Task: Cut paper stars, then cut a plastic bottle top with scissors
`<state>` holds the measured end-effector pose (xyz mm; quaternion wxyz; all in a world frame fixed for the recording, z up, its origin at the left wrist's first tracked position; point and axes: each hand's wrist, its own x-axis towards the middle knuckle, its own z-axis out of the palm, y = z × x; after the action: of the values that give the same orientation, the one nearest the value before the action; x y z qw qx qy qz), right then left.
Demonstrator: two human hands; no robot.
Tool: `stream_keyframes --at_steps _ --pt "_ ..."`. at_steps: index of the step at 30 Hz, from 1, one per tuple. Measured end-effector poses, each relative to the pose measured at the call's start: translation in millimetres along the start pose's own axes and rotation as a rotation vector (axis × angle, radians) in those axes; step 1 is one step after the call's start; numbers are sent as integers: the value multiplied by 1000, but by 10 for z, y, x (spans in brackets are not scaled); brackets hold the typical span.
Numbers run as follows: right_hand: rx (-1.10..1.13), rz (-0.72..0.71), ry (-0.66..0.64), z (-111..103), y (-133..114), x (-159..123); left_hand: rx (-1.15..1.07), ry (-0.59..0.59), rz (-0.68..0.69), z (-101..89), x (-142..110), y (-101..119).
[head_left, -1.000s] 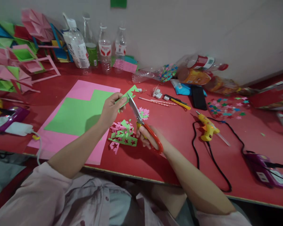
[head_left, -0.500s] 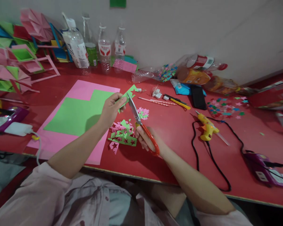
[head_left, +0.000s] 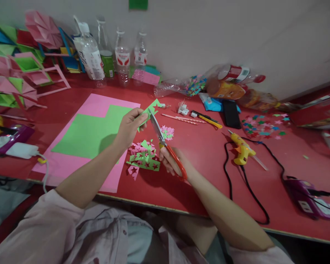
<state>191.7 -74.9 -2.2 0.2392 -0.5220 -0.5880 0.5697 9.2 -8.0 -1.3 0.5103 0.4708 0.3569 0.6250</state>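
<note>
My left hand (head_left: pixel 130 126) pinches a strip of green paper (head_left: pixel 153 106) that has a star-shaped cutout near its far end. In my right hand (head_left: pixel 169 161) are scissors (head_left: pixel 176 160) with red-orange handles, fingers closed around the grips. The blade tips meet the strip's edge, close to my left thumb. Below the strip, pink and green paper scraps (head_left: pixel 144 156) with star holes lie in a heap. Small pink and green stars (head_left: pixel 167 132) are gathered just behind the scissors. Green paper (head_left: pixel 82 134) rests on a larger pink sheet (head_left: pixel 85 105) under my left forearm.
To the right lies a yellow glue gun (head_left: pixel 241 148) with its black cord. A cutter (head_left: pixel 211 121), a phone (head_left: pixel 231 113) and scattered stars (head_left: pixel 264 125) sit behind it. Plastic bottles (head_left: pixel 123 57) stand along the wall, and folded paper shapes (head_left: pixel 19 69) fill the back left.
The scissor handles have drawn closer together, and my right hand has shifted slightly left. My left hand and the green strip stay in place.
</note>
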Motion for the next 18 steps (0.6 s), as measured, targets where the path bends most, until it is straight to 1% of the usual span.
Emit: stream_keyframes --at_steps 4,11,18 --pt "4 -3 4 -8 -18 4 4 -22 -16 -1 2 13" --pt "-15 23 -11 -25 -40 6 -6 -27 -20 -1 6 23" --pt "-2 -13 -32 -92 -38 28 73 -62 -49 -107 67 52"
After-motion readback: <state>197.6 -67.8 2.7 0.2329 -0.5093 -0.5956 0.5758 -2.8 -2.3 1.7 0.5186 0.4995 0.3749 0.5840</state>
